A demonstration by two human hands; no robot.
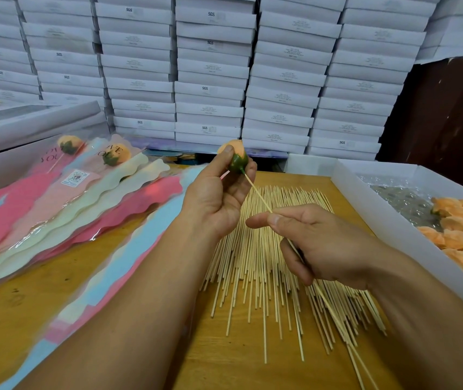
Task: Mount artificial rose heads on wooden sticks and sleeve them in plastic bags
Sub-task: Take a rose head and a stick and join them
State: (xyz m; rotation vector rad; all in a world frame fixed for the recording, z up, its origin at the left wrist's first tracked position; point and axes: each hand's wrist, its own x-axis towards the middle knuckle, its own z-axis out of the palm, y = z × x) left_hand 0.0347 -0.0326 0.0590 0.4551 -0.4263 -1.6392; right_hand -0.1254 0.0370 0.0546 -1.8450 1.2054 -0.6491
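Beside the plastic bags (64,220) lying fanned for sleeving, the left hand (219,192) is pinching an orange rose head (234,153), steadying its green base, while the right hand (317,243) is gripping the wooden stick (258,197), apparently pushing it in.

A spread of sticks (267,263) lies mid-table (41,319); plastic bags (55,215) fan out to its left, a tray (393,220) of rose heads (461,235) sits right. Stacked boxes (210,71) rise behind.
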